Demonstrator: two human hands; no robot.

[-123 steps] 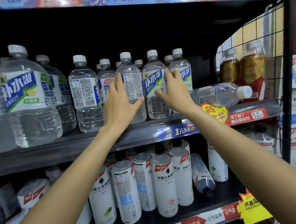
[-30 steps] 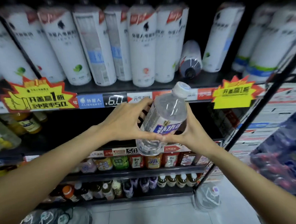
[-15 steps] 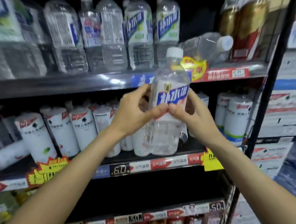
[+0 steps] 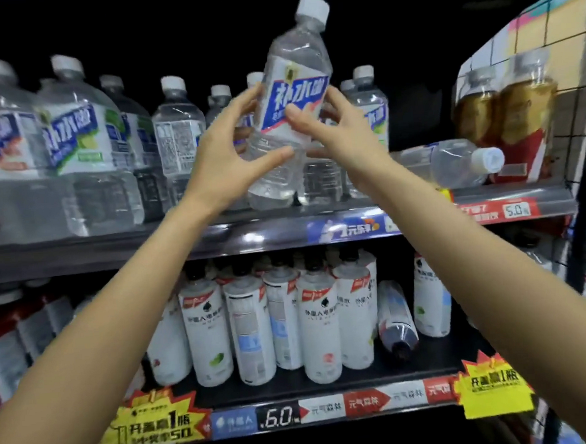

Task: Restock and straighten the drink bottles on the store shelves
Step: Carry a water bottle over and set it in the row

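A clear water bottle with a blue and white label and a white cap is held tilted in front of the upper shelf. My left hand grips its lower left side and my right hand grips its right side at the label. Behind it stands a row of similar clear bottles. Another clear bottle lies on its side at the right of that shelf, cap pointing right.
Large water jugs fill the upper shelf's left. Amber drink bottles stand at its right by a wire side panel. The lower shelf holds white bottles, and one lies toppled.
Both hands have lifted the bottle from the lower-shelf height up to the front of the upper shelf. The view has tilted upward.
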